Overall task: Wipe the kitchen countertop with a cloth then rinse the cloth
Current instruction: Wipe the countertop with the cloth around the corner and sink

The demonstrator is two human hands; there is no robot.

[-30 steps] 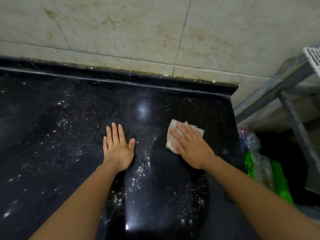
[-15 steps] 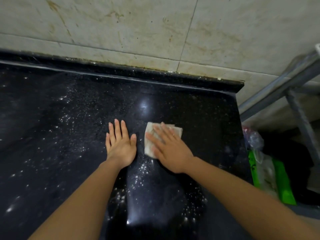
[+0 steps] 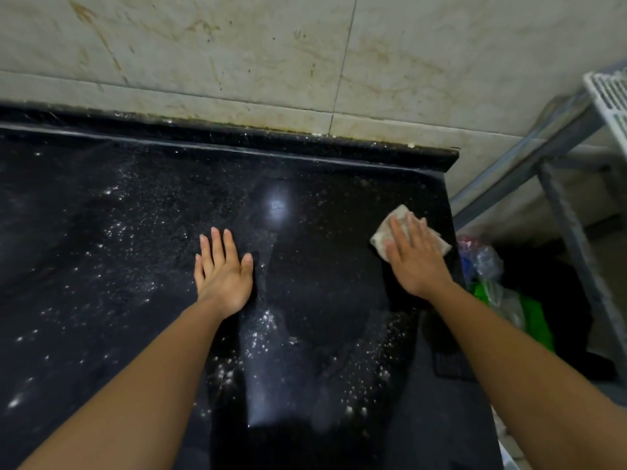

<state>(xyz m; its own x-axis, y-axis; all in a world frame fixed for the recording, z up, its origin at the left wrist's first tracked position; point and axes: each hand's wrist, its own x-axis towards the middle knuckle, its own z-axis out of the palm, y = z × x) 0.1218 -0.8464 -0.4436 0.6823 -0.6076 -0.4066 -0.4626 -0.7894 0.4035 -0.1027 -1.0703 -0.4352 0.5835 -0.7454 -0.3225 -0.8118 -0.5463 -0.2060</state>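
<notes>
A black speckled countertop point(image 3: 135, 266) fills most of the view, dusted with white powder and droplets. My right hand point(image 3: 415, 259) lies flat on a folded whitish cloth point(image 3: 381, 234) and presses it to the counter near the right edge. The cloth shows above and beside my fingers; its middle is hidden under the palm. My left hand point(image 3: 224, 273) rests flat on the counter at the centre, fingers spread, with nothing in it.
A stained tiled wall point(image 3: 305, 62) rises behind the counter's raised back lip. Past the right edge stands a grey metal rack point(image 3: 556, 184), with plastic bags point(image 3: 488, 266) and a green item point(image 3: 536, 317) below it. White specks lie thick on the left and near parts.
My right hand has slid the cloth from beside the left hand out to the counter's right edge. The left hand has stayed planted in place.
</notes>
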